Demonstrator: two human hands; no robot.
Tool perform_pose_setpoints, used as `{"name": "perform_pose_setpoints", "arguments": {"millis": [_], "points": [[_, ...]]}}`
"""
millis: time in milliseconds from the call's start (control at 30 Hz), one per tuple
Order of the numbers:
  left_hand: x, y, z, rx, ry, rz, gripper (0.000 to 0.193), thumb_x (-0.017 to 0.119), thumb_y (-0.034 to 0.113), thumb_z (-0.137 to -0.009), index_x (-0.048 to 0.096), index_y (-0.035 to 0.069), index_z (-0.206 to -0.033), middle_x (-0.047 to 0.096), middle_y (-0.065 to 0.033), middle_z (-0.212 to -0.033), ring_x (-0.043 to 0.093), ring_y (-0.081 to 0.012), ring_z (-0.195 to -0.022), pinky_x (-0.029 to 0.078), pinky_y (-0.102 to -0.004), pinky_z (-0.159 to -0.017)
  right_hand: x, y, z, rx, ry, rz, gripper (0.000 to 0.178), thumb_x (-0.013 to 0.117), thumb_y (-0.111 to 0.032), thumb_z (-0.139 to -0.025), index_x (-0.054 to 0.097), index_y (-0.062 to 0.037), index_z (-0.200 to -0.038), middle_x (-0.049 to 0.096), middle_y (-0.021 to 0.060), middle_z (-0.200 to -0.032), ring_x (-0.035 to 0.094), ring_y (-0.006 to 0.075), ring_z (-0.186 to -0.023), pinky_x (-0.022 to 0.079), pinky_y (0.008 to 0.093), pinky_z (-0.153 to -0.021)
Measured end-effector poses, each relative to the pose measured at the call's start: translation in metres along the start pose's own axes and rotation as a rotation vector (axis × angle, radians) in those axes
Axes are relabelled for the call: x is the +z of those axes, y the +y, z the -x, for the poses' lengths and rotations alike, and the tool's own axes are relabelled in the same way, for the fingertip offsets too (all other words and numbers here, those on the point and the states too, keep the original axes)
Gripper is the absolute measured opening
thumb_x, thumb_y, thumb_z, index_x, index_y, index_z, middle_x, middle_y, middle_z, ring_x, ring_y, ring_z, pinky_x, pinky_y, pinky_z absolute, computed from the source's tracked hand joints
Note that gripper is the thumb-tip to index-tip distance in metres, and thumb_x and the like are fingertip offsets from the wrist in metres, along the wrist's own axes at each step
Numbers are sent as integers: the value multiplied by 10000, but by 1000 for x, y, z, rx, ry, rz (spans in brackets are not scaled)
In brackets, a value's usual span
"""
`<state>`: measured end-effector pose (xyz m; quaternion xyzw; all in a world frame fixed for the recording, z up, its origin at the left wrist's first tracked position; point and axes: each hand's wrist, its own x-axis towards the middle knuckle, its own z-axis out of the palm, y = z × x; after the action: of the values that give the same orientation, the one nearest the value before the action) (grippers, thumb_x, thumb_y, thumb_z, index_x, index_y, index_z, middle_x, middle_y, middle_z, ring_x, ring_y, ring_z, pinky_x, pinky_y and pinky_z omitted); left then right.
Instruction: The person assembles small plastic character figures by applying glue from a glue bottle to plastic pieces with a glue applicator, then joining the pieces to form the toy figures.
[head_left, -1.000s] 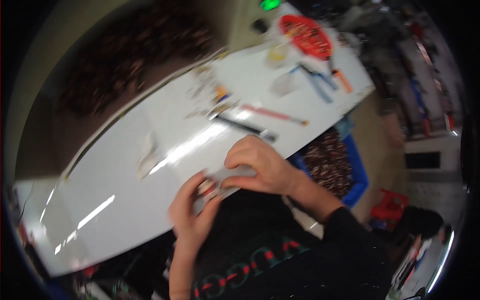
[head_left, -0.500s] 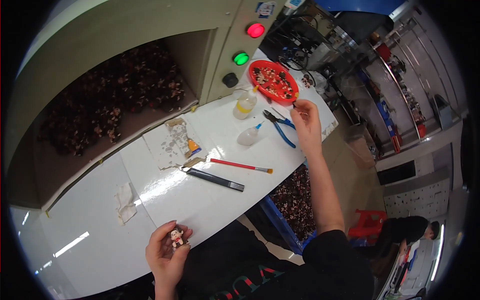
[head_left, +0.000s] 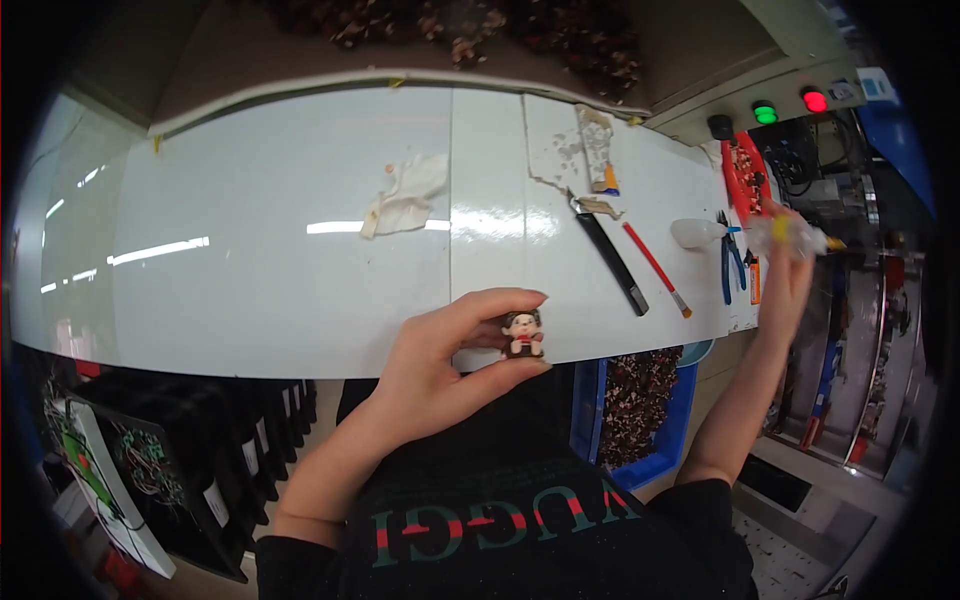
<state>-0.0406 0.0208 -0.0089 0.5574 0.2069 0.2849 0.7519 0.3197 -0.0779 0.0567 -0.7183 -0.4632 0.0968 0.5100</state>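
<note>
Near the table's front edge, my left hand (head_left: 435, 350) pinches a small figurine (head_left: 523, 336) between thumb and fingers. The figurine has dark brown hair, a pale face and a red patch at its chest. At the right end of the table, my right hand (head_left: 793, 275) grips a clear squeeze bottle (head_left: 778, 236) with a yellow band, tipped onto its side and smeared by motion. Beside that hand are blue-handled pliers (head_left: 728, 268) and a smaller squeeze bottle (head_left: 695, 233) with a blue tip. Behind it is a red tray (head_left: 740, 170) of small parts.
A black utility knife (head_left: 610, 255), a red brush (head_left: 655, 268), stained cardboard (head_left: 556, 150) and a crumpled cloth (head_left: 405, 195) lie on the white table (head_left: 270, 290). A blue crate (head_left: 655, 462) of figurines stands below the front edge. Behind stands a cabinet (head_left: 690, 110) with lit buttons.
My right hand has taken up the yellow-banded bottle, which stood on the table before. The view has turned left; the figurine remains in my left hand.
</note>
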Motion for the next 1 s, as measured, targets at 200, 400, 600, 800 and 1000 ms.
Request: {"name": "perform_pose_setpoints", "arguments": {"millis": [200,400,600,800,1000], "points": [[-15,-3,3,18,-24,-41,438,721,81,-802,556,53,-1207,642,-84,-1046,645,-151,-923,532,-293,-822,10,-62,58,-168,-227,158,738,810,-498,-645,551,-11,-1135,579,108,-1081,561,193,-967,441,314,-822],[-17,-2,8,27,-13,-88,440,714,63,-803,549,35,-1211,643,-86,-1033,652,-155,-930,532,-287,-827,41,-82,69,-249,-434,382,769,825,-518,-537,599,-30,-1086,589,110,-991,583,221,-874,462,319,-758],[-14,0,10,51,-4,-145,449,718,55,-797,553,31,-1214,646,-85,-1029,654,-154,-931,538,-291,-831,58,-94,66,-385,-493,411,758,850,-484,-487,637,-47,-1068,601,80,-919,593,206,-822,489,301,-703],[-10,-3,11,121,34,-286,441,710,137,-816,543,67,-1217,637,-120,-1034,665,-223,-904,557,-321,-787,68,-99,63,-414,-583,447,713,858,-443,-493,667,-46,-1054,602,76,-908,597,186,-794,496,285,-681],[-11,-4,12,126,30,-298,440,712,144,-815,544,69,-1215,638,-117,-1022,666,-224,-891,560,-320,-773,77,-101,63,-425,-646,470,674,865,-382,-507,665,-47,-1056,606,69,-902,594,199,-792,489,300,-674]]}}
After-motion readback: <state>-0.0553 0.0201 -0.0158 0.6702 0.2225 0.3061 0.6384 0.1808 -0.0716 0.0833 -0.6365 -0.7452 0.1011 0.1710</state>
